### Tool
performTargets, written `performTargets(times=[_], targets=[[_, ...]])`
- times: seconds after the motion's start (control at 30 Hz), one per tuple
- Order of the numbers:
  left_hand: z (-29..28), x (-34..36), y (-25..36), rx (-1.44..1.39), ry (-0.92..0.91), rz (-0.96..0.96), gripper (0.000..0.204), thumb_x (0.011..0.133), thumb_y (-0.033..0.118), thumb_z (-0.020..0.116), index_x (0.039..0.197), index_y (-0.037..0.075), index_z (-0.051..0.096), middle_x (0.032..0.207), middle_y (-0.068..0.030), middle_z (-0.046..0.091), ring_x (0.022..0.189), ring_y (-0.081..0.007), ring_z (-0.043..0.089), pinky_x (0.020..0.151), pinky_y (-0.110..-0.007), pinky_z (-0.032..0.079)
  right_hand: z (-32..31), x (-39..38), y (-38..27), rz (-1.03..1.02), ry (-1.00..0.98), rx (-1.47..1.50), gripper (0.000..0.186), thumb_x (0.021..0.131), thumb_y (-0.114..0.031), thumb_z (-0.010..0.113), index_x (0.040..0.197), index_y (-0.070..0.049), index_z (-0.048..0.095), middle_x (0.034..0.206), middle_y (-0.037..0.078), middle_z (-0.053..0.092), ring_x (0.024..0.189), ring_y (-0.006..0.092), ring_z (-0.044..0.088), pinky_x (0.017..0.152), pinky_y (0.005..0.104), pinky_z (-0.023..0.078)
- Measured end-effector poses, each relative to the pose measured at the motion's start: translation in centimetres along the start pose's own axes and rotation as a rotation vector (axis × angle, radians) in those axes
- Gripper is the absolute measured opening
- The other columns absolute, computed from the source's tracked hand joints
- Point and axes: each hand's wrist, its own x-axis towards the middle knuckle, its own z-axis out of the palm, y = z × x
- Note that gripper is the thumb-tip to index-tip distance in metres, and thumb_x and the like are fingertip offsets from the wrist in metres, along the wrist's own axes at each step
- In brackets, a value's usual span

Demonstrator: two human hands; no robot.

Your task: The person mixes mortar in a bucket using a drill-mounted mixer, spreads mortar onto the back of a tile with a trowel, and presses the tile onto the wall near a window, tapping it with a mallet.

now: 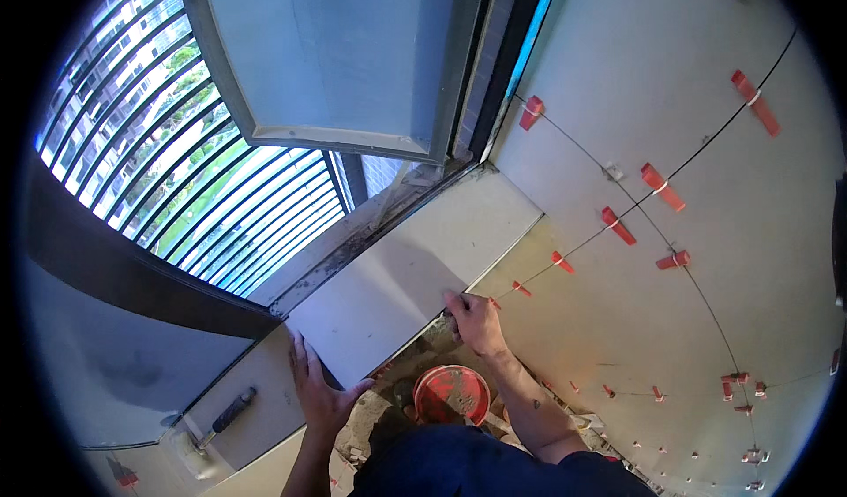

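Note:
A long pale tile (371,298) lies along the window sill in front of me. My left hand (319,391) has its fingers spread at the tile's left end, touching the edge there, with the thumb stretched toward the front edge. My right hand (477,322) is closed at the tile's front edge, toward its right part. Its fingers are curled, and whatever is in them is hidden. To the left of my left hand, a trowel (233,411) with a dark handle rests on the neighbouring sill piece (269,391).
Below the sill stands a red bucket (486,397) with greyish mix inside. Large wall tiles (609,321) at the right carry several red levelling wedges (663,187) along their joints. A framed window sash (344,56) stands open above the sill, beside curved window bars (190,157).

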Motion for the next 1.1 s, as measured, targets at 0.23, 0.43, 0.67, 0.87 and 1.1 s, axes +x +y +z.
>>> performTargets(times=[0.23, 0.43, 0.67, 0.87, 1.1], targets=[[-0.3, 0.2, -0.4, -0.028, -0.011, 0.01, 0.105, 0.063, 0.058, 0.077, 0.13, -0.012, 0.037, 0.142, -0.0337, 0.029, 0.134, -0.0475, 0.024, 0.112, -0.051, 0.02, -0.1, 1.1, 1.6, -0.057, 0.005, -0.219, 0.042, 0.092, -0.036, 0.058, 0.079, 0.004, 0.063, 0.058, 0.013, 0.059, 0.052, 0.0167, 0.053, 0.054, 0.0346, 0.044], [0.4, -0.6, -1.7, 0.02, -0.032, 0.03, 0.113, 0.068, 0.063, 0.069, 0.138, -0.014, 0.025, 0.148, -0.033, 0.014, 0.138, -0.0478, 0.015, 0.114, -0.051, 0.015, 0.7, 0.9, 3.6, -0.071, 0.134, -0.057, 0.044, 0.097, -0.035, 0.053, 0.067, -0.002, 0.051, 0.052, 0.001, 0.045, 0.043, 0.0087, 0.041, 0.041, 0.0266, 0.035], [0.8, 0.8, -1.2, 0.092, -0.051, 0.018, 0.112, 0.07, 0.061, 0.069, 0.138, -0.015, 0.023, 0.147, -0.0339, 0.015, 0.139, -0.0473, 0.012, 0.115, -0.051, 0.012, 0.3, 3.1, 4.2, -0.229, 0.114, 0.213, 0.047, 0.098, -0.04, 0.047, 0.066, -0.006, 0.047, 0.052, 0.001, 0.042, 0.046, 0.0104, 0.043, 0.046, 0.0263, 0.038], [0.9, 1.0, -0.2, -0.064, -0.081, -0.011, 0.096, 0.063, 0.036, 0.082, 0.138, -0.002, 0.035, 0.145, -0.0323, 0.024, 0.139, -0.0459, 0.015, 0.113, -0.051, 0.02, -1.6, 4.8, 8.1, -0.42, 0.193, -0.035, 0.04, 0.092, -0.04, 0.06, 0.082, -0.001, 0.056, 0.072, 0.006, 0.06, 0.068, 0.0138, 0.058, 0.062, 0.0314, 0.048], [0.8, 2.2, 0.6, -0.106, 0.02, 0.072, 0.102, 0.056, 0.025, 0.086, 0.137, -0.006, 0.033, 0.145, -0.0345, 0.022, 0.135, -0.0503, 0.022, 0.11, -0.052, 0.027, -1.0, 5.3, 7.2, -0.372, -0.008, 0.233, 0.043, 0.088, -0.042, 0.065, 0.092, 0.001, 0.064, 0.077, 0.001, 0.062, 0.072, 0.0088, 0.055, 0.067, 0.0261, 0.045]])
